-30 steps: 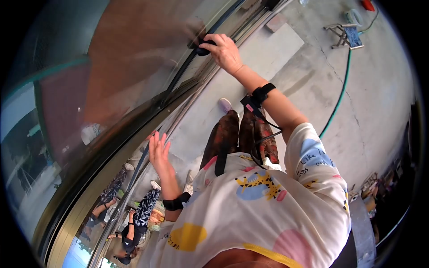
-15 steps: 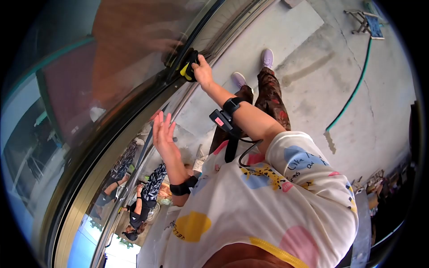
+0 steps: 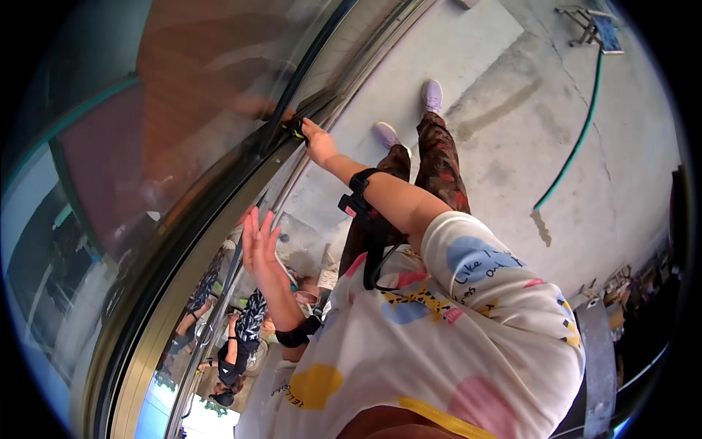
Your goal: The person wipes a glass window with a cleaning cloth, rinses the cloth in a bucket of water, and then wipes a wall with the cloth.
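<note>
My right hand [image 3: 320,143] is closed round a small black and yellow object [image 3: 296,129], pressed to the lower edge of a large glass pane [image 3: 208,88], by its dark frame. Fingers cover much of that object, so its shape is unclear. My left hand [image 3: 260,245] is raised beside the metal rail [image 3: 292,179], with its fingers extended and nothing in it. Whether it touches the rail or glass cannot be told. Black bands sit on both forearms; a small black device hangs near the right one.
Another person [image 3: 232,362] in dark clothes is at the lower left, mirrored in the glass. A folding stool [image 3: 605,35] and a green hose [image 3: 578,157] are on the concrete floor [image 3: 512,168] at the right. Assorted items [image 3: 621,300] lie at the lower right.
My right hand has come down along the frame with the black and yellow object, closer to my left hand. My feet came into fuller view. My left hand stays raised and open.
</note>
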`<state>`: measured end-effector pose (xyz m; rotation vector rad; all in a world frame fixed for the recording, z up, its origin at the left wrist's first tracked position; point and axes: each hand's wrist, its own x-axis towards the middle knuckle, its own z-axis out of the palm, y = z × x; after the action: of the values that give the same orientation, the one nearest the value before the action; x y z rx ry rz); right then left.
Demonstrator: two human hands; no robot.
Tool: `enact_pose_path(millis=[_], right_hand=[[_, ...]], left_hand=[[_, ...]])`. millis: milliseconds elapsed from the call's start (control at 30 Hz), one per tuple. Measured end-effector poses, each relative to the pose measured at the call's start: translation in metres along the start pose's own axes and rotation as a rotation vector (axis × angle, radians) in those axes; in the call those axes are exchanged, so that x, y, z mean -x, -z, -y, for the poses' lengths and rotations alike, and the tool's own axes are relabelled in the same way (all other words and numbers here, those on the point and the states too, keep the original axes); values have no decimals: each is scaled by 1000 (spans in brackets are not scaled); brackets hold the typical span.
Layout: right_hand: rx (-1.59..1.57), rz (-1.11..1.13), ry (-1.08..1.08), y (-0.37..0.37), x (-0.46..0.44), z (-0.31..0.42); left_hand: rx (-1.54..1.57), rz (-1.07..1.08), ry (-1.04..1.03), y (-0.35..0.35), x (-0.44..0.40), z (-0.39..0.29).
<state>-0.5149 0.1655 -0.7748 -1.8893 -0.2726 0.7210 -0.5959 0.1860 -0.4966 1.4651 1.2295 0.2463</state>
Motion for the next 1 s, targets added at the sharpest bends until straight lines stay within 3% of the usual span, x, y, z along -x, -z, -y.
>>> enact_pose_path(millis=[67, 133, 200, 300, 433, 567, 667, 867, 1000], right_hand=[[103, 164, -202, 4, -18, -11], [108, 238, -211, -1, -13, -12], [-32, -1, -68, -3, 11, 4], [-183, -35, 97, 27, 52, 56], [-177, -99, 132, 22, 42, 55], [48, 106, 31, 2, -10, -9], [147, 231, -101, 8, -24, -7], [207, 147, 162, 42, 15, 79], [25, 114, 164, 26, 10, 41]], left_hand=[[-33, 33, -11, 1, 0, -1], [-42, 32, -5, -2, 1, -4], [-43, 41, 4, 2, 0, -4], [-21, 80, 7, 7, -3, -1], [-33, 102, 31, 10, -3, -3], [-53, 104, 15, 8, -3, -2], [-55, 110, 20, 9, -4, -3], [-96, 93, 38, 5, -2, -9], [-81, 118, 32, 10, -2, -5]])
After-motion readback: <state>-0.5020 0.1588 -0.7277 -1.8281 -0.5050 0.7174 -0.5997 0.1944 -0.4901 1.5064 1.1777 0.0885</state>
